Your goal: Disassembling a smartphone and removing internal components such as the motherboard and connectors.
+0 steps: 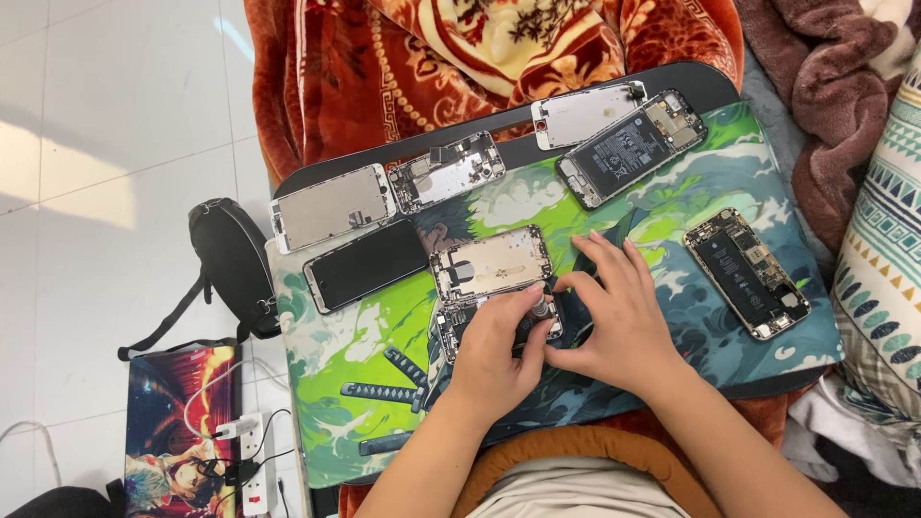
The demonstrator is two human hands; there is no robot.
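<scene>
Head view: left hand (494, 350) pinches a small slim metal tool (540, 309) over the opened phone (459, 321), a flat rectangle of exposed parts at the glossy green mat's (326, 355) centre; right hand (624, 321) rests curled beside it, holding nothing visible.

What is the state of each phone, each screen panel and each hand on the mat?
Centre phone: open, screen panel lifted.
Top phone: open, battery showing.
Right phone: open, battery showing.
Black phone: face up, dark.
Left hand: holding a small tool.
Right hand: resting beside centre phone.
</scene>
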